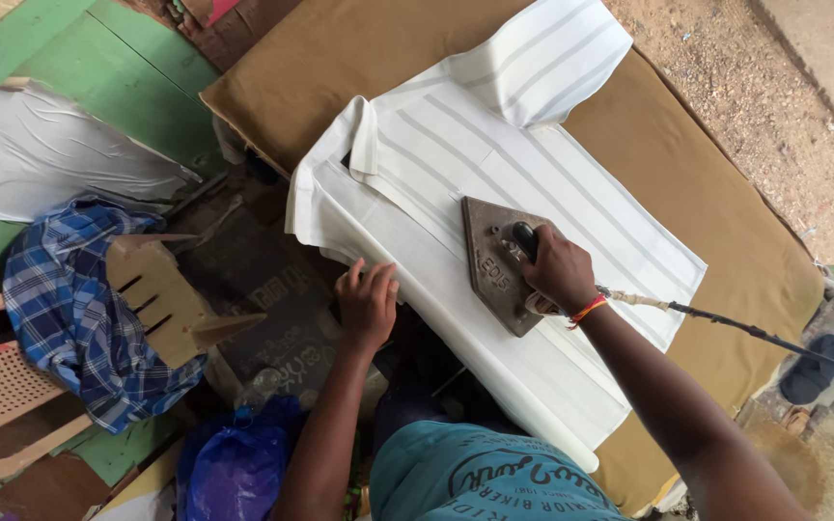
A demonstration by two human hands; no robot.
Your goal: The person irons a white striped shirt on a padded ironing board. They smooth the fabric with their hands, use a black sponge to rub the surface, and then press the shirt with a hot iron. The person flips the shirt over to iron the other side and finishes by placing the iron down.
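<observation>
R hand [560,270] grips iron [496,275] by its top handle; looks heavy, hot, rigid. L hand [367,301] open, flat on soft shirt [456,164] at surface [716,193] edge.

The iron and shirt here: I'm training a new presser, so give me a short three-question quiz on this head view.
1. True or false: the right hand holds the iron by its handle.
2. Where does the left hand rest? A) on the blue checked cloth B) on the near edge of the white striped shirt C) on the cord
3. Fill in: the shirt lies on a ____ padded cover.

Key: 1 true; 2 B; 3 brown.
</observation>
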